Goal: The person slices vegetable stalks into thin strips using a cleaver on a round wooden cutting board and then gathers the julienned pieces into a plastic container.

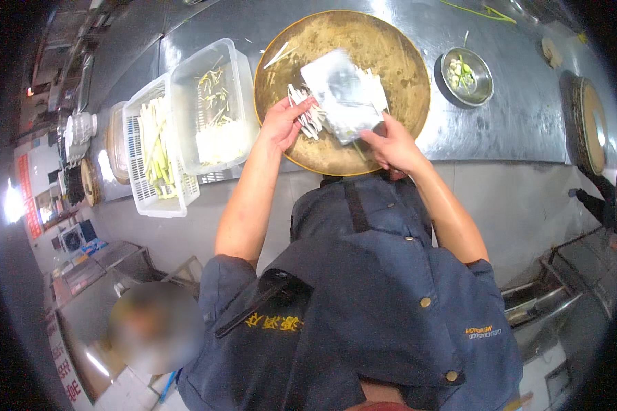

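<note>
A round chopping board (406,67) lies on the metal counter in front of me. My right hand (395,145) grips a cleaver (343,97), whose broad, shiny blade is blurred and tilted over the middle of the board; the handle is hidden in my fingers. Pinched between the thumb and fingers of my left hand (282,124) is a bunch of white vegetable strips (312,119), just left of the blade. More white strips (376,91) show at the blade's right side, partly covered by it. A few loose shreds (278,55) rest near the board's upper left edge.
Left of the board, a clear plastic bin (246,97) holds cut white and green pieces. Beside it, a white slotted basket (186,204) contains long pale-green stalks (157,149). A metal bowl (486,85) with vegetable bits stands to the right. Another round board (591,126) lies farther right.
</note>
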The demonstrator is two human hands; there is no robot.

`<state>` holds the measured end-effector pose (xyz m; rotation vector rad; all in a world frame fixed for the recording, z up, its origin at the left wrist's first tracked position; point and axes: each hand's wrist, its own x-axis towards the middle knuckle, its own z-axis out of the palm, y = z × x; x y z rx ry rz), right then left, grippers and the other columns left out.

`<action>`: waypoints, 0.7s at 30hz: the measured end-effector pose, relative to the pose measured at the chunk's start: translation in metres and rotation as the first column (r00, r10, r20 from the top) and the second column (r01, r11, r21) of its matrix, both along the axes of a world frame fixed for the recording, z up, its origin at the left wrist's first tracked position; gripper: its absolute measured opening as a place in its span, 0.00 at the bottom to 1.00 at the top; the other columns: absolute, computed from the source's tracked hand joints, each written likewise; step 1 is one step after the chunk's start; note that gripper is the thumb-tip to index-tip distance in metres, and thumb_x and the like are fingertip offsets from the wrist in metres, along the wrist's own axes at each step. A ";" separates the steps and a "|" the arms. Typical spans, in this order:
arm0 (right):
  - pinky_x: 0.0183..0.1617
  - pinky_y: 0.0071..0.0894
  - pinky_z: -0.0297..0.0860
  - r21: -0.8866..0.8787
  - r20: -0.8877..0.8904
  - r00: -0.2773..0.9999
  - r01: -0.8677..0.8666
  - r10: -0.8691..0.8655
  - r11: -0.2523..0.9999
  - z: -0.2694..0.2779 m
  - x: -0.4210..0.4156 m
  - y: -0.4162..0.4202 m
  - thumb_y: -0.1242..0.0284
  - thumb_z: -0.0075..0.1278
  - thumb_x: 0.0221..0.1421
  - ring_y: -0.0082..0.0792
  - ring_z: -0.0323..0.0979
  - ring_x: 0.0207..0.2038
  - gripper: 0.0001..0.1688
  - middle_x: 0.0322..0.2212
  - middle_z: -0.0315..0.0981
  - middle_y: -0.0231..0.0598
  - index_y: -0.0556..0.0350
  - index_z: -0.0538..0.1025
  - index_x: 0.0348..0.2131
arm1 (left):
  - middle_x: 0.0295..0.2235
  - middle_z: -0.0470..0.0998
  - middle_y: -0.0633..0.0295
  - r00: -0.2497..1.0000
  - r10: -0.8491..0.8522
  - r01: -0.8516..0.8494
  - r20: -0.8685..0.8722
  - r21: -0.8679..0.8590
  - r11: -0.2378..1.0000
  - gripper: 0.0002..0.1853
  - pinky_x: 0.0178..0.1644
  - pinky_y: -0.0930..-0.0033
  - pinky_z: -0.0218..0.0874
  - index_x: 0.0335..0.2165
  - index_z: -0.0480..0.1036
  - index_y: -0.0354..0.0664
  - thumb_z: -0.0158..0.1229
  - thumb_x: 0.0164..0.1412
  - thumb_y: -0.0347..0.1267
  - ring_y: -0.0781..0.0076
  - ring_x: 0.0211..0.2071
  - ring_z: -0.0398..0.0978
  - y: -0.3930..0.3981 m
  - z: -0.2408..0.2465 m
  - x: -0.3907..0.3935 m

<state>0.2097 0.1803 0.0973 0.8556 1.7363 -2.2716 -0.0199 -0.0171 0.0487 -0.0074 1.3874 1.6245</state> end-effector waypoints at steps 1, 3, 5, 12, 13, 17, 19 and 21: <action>0.13 0.28 0.57 -0.061 -0.019 0.999 0.044 -0.045 0.997 -0.008 0.012 0.014 0.71 0.55 0.69 0.23 0.64 0.11 0.19 0.15 0.68 0.30 0.60 0.70 0.53 | 0.50 0.80 0.56 1.000 0.008 -0.008 0.019 0.002 1.000 0.17 0.60 0.60 0.71 0.55 0.74 0.32 0.59 0.72 0.28 0.64 0.52 0.79 0.005 0.002 0.003; 0.13 0.27 0.58 -0.059 0.064 0.995 0.084 -0.080 0.995 -0.020 0.035 0.051 0.69 0.55 0.69 0.21 0.62 0.10 0.15 0.13 0.66 0.29 0.60 0.71 0.49 | 0.48 0.81 0.57 0.998 0.021 -0.021 0.057 0.004 1.000 0.16 0.58 0.61 0.72 0.55 0.74 0.33 0.58 0.73 0.29 0.66 0.50 0.79 0.018 0.004 0.007; 0.13 0.28 0.59 0.028 0.165 0.982 0.085 -0.089 0.996 -0.034 0.057 0.090 0.69 0.56 0.69 0.23 0.62 0.10 0.12 0.12 0.66 0.29 0.59 0.72 0.41 | 0.46 0.81 0.57 0.995 0.092 -0.089 0.048 -0.056 0.994 0.14 0.54 0.61 0.73 0.53 0.74 0.32 0.57 0.73 0.28 0.66 0.48 0.79 0.037 0.005 0.016; 0.15 0.30 0.62 0.062 0.152 0.988 0.030 -0.039 0.998 -0.084 0.114 0.155 0.69 0.57 0.68 0.25 0.66 0.12 0.15 0.12 0.68 0.32 0.60 0.70 0.34 | 0.49 0.81 0.50 0.960 0.088 -0.205 -0.265 -0.455 0.867 0.23 0.52 0.60 0.72 0.53 0.72 0.25 0.62 0.63 0.28 0.60 0.47 0.80 0.121 0.018 0.059; 0.16 0.30 0.62 0.080 0.151 0.989 -0.025 0.013 0.996 -0.084 0.112 0.155 0.69 0.57 0.68 0.26 0.66 0.12 0.15 0.13 0.69 0.33 0.61 0.70 0.34 | 0.49 0.81 0.49 0.917 0.072 -0.281 -0.393 -0.505 0.816 0.24 0.53 0.60 0.72 0.53 0.72 0.25 0.64 0.62 0.29 0.59 0.48 0.80 0.124 0.005 0.064; 0.20 0.36 0.67 0.078 0.133 0.981 -0.151 0.140 0.985 -0.081 0.091 0.139 0.69 0.58 0.67 0.28 0.71 0.14 0.15 0.17 0.73 0.35 0.62 0.71 0.40 | 0.50 0.80 0.44 0.708 -0.150 -0.502 -0.690 -0.641 0.581 0.33 0.57 0.60 0.70 0.56 0.72 0.24 0.72 0.55 0.34 0.55 0.50 0.79 0.139 -0.031 0.082; 0.25 0.38 0.71 0.113 0.111 0.976 -0.199 0.187 0.973 -0.073 0.075 0.124 0.69 0.58 0.67 0.32 0.75 0.18 0.15 0.22 0.77 0.40 0.63 0.72 0.44 | 0.51 0.79 0.43 0.724 -0.145 -0.502 -0.674 -0.660 0.558 0.35 0.57 0.60 0.70 0.57 0.72 0.25 0.73 0.55 0.35 0.56 0.51 0.78 0.145 -0.020 0.091; 0.31 0.43 0.74 0.209 0.148 0.961 -0.262 0.235 0.942 -0.055 0.062 0.116 0.70 0.58 0.66 0.40 0.79 0.24 0.17 0.27 0.80 0.47 0.65 0.72 0.46 | 0.52 0.78 0.44 0.717 -0.049 -0.544 -0.695 -0.603 0.583 0.35 0.57 0.61 0.70 0.57 0.72 0.26 0.74 0.56 0.36 0.58 0.51 0.78 0.141 -0.021 0.094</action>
